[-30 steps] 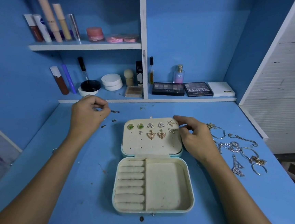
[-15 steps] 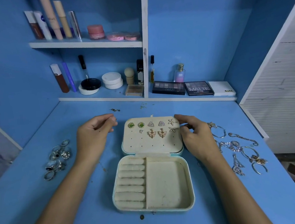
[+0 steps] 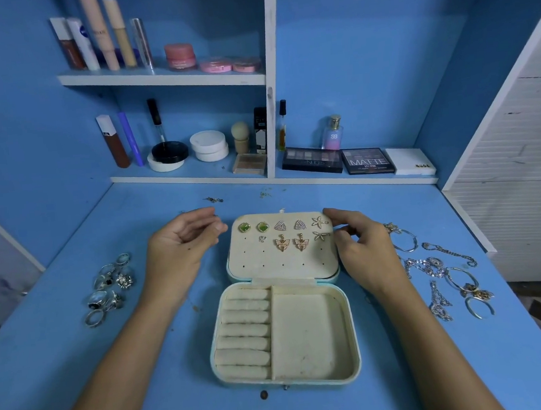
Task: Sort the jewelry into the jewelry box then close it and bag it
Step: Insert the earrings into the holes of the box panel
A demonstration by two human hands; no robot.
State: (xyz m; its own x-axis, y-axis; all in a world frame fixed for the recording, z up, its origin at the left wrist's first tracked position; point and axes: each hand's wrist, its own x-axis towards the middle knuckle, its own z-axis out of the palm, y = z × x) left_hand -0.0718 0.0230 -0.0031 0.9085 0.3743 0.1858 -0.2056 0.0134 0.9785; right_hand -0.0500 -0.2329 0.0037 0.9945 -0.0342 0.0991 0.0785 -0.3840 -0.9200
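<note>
1. The jewelry box (image 3: pixel 283 331) lies open on the blue desk (image 3: pixel 80 368), nearest the viewer and between the two forearms; its ring rolls and its tray hold nothing.
2. The lid panel (image 3: pixel 281 248) is laid back between the two hands, with earrings (image 3: pixel 286 234) pinned along its two upper rows and lower holes unfilled.
3. The right hand (image 3: pixel 363 247) is set against the lid's right edge, fingers bent over the rim at the far corner, so that the panel appears to be steadied.
4. The left hand (image 3: pixel 181 245) is held just beside the lid's left edge, palm turned inward, fingers loosely curled; a small item seems to be pinched at the fingertips, though it cannot be told what.
5. For the step judged in hand, a post should be lined up squarely over a free hole and pressed gently while the lid is braced.
6. Rings (image 3: pixel 109 289) lie outside the left hand; chains and bangles (image 3: pixel 442 274) outside the right wrist; a stray piece (image 3: pixel 213 199) lies beyond the left fingertips.
</note>
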